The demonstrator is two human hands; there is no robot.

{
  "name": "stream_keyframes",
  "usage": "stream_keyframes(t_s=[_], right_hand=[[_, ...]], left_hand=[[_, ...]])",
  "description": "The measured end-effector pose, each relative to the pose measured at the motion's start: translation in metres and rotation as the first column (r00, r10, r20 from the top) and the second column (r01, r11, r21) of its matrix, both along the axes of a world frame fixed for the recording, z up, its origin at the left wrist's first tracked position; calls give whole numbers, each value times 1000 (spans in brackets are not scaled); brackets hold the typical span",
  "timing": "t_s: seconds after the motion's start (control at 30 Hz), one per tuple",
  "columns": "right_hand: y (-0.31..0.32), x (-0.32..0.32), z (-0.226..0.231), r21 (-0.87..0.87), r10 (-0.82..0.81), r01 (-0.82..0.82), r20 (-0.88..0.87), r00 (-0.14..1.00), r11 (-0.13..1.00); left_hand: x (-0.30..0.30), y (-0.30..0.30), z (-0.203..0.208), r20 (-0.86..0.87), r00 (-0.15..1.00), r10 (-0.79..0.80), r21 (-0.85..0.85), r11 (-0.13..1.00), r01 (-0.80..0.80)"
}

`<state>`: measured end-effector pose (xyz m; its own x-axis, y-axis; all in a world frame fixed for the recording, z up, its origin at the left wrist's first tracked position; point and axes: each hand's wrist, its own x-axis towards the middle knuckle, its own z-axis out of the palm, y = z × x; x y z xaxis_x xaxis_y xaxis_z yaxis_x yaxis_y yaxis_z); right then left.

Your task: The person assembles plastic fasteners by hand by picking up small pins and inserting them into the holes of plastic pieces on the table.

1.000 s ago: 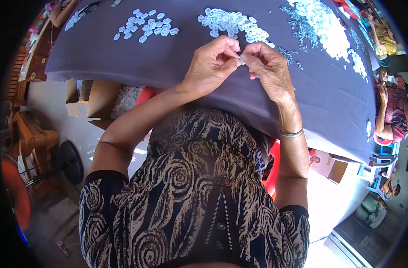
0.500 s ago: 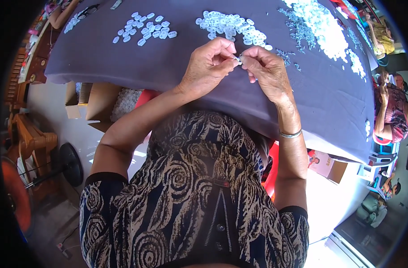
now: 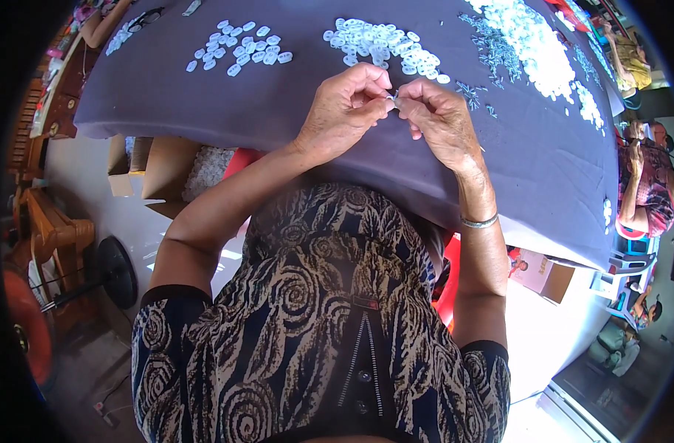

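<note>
Over the near part of a dark cloth-covered table (image 3: pixel 256 107), both of my hands meet fingertip to fingertip. My left hand (image 3: pixel 338 111) pinches a small white piece (image 3: pixel 392 97) between thumb and forefinger. From the other side, the thumb and forefinger of my right hand (image 3: pixel 447 127) close on the same piece. Fingertips cover most of it, so its exact shape cannot be made out. Just beyond my hands lies a pile of white oval plastic pieces with holes (image 3: pixel 381 43). Small dark screw-like parts (image 3: pixel 469 92) are scattered past my right hand.
A looser group of white ovals (image 3: pixel 244 50) lies to the left. At the far right are a dark heap of screw-like parts (image 3: pixel 499 55) and a bright white heap (image 3: pixel 532 55). Cardboard boxes (image 3: pixel 171 170) stand below the table; another person (image 3: pixel 647 177) sits at right.
My right fingers have shifted very slightly around the small white piece, which is now more covered. My left hand stays in place, and the piles look the same.
</note>
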<state>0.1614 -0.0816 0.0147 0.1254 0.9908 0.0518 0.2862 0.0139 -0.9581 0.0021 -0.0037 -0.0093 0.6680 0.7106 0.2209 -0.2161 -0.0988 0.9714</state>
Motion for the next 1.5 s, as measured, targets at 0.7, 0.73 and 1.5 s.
stream_keyframes(t_s=[0.7, 0.73, 1.5], right_hand=[[4, 6, -11, 54, -15, 10, 85, 996, 998], [4, 6, -12, 62, -1, -6, 117, 993, 998], [6, 5, -13, -6, 14, -13, 183, 983, 1000]], left_hand=[[0, 7, -5, -38, 999, -8, 37, 999, 9], [0, 8, -6, -39, 999, 3, 42, 999, -2], [0, 10, -7, 17, 999, 43, 26, 999, -43]])
